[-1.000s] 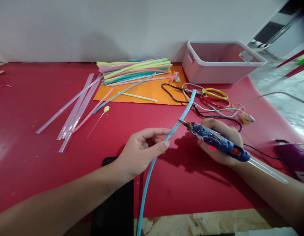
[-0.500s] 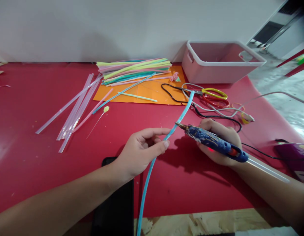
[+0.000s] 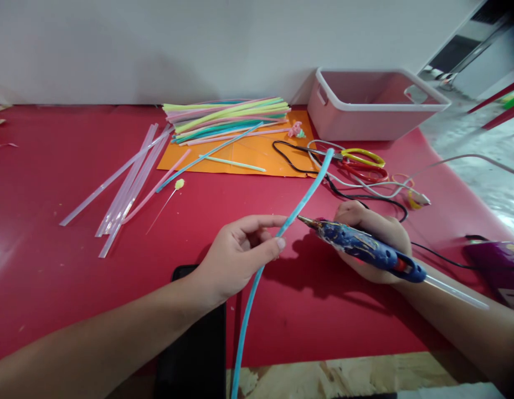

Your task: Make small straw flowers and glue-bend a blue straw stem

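Observation:
My left hand pinches a long light-blue straw between thumb and fingers; the straw runs from the bottom edge up toward the scissors. My right hand grips a blue hot glue gun, a clear glue stick sticking out of its back. The gun's metal nozzle touches or nearly touches the straw just right of my left fingertips, above the red table.
A pile of coloured straws lies on orange paper. Clear glue sticks lie at left. A pink-white bin, yellow and red scissors and cables sit at right. A black phone lies under my left wrist; a purple device at far right.
The glue gun's nozzle slid down and left along the straw toward my left fingertips. The straw's far end lifted slightly. My left hand stayed put.

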Action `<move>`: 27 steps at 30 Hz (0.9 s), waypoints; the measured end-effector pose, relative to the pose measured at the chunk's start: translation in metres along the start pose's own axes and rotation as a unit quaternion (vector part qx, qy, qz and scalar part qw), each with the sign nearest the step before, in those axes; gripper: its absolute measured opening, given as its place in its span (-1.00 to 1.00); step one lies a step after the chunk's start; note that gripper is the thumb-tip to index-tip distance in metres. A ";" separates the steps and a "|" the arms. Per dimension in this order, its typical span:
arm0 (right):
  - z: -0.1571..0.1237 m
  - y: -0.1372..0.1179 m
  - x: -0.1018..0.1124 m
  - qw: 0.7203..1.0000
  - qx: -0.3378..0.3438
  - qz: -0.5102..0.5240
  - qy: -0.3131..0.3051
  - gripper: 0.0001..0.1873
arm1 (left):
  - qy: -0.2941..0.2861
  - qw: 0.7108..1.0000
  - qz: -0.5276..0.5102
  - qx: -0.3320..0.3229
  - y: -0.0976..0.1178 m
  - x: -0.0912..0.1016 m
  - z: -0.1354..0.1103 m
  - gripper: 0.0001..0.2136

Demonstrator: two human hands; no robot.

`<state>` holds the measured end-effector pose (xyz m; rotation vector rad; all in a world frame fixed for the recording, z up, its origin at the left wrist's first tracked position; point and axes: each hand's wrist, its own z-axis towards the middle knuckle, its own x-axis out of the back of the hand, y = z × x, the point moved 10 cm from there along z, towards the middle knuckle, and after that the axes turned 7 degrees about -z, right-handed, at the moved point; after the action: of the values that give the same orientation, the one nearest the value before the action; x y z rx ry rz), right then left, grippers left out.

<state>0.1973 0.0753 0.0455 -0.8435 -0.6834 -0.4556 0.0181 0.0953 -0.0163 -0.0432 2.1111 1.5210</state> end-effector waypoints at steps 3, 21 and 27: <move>0.000 -0.001 -0.003 1.000 0.015 -0.019 -0.017 -0.78 | -0.001 1.000 0.002 0.004 -0.001 0.000 0.000 -0.74; 0.000 -0.002 -0.007 0.998 0.042 -0.039 -0.041 -0.76 | -0.017 0.998 -0.053 0.019 -0.001 -0.006 -0.001 -0.77; 0.000 -0.002 -0.005 0.998 0.029 -0.041 -0.028 -0.76 | -0.041 0.995 -0.091 0.024 0.000 -0.013 0.000 -0.75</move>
<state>0.1922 0.0749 0.0428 -0.7786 -0.7820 -0.4839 0.0293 0.0918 -0.0104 -0.1484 2.0186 1.3428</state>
